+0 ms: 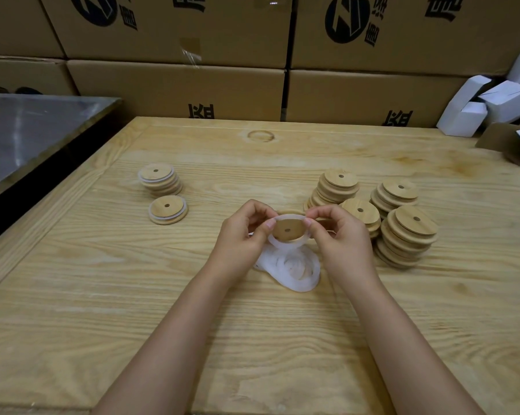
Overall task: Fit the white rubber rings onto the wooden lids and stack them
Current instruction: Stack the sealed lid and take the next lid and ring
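White rubber ring (285, 243) half-seated round small round wooden lid (287, 230), held above table centre. Left hand (243, 235), right hand (336, 232) pinch its edges. Fitting step; next, press rim home, stack far left (160, 179).

One head-worn wide-angle view looks forward and down, close over the hands (288, 235) and wooden surface (162, 295), boxes (177, 88) behind.
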A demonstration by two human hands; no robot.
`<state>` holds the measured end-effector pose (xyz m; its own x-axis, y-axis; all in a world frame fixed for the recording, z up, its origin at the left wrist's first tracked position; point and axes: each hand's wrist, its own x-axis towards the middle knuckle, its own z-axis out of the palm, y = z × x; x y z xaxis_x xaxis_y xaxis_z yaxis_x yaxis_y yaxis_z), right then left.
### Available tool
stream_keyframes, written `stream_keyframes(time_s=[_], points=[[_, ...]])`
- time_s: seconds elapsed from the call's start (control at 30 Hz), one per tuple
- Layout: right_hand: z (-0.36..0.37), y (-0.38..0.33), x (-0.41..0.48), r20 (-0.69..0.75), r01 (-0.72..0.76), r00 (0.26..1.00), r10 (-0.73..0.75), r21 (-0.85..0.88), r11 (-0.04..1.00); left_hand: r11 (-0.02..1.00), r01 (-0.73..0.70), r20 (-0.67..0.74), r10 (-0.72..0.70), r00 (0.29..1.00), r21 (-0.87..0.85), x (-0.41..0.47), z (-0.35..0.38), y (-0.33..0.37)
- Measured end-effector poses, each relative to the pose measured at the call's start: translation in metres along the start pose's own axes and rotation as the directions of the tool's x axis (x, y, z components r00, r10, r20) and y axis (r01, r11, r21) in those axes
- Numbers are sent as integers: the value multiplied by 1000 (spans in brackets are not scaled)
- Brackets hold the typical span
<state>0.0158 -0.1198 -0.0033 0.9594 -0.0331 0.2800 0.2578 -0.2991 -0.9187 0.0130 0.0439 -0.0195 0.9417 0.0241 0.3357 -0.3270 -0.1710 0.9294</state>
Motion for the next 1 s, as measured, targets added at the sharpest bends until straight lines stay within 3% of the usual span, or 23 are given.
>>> stream_keyframes(time_s=[0.8,1.0], points=[[1,1,0,-28,1,1000,-1,-7,1000,998,39,-55,-37,998,39,-1,0,0],[2,3,1,-29,-28,999,29,25,999,998,48,-38,-49,998,-44,0,-3,-1]])
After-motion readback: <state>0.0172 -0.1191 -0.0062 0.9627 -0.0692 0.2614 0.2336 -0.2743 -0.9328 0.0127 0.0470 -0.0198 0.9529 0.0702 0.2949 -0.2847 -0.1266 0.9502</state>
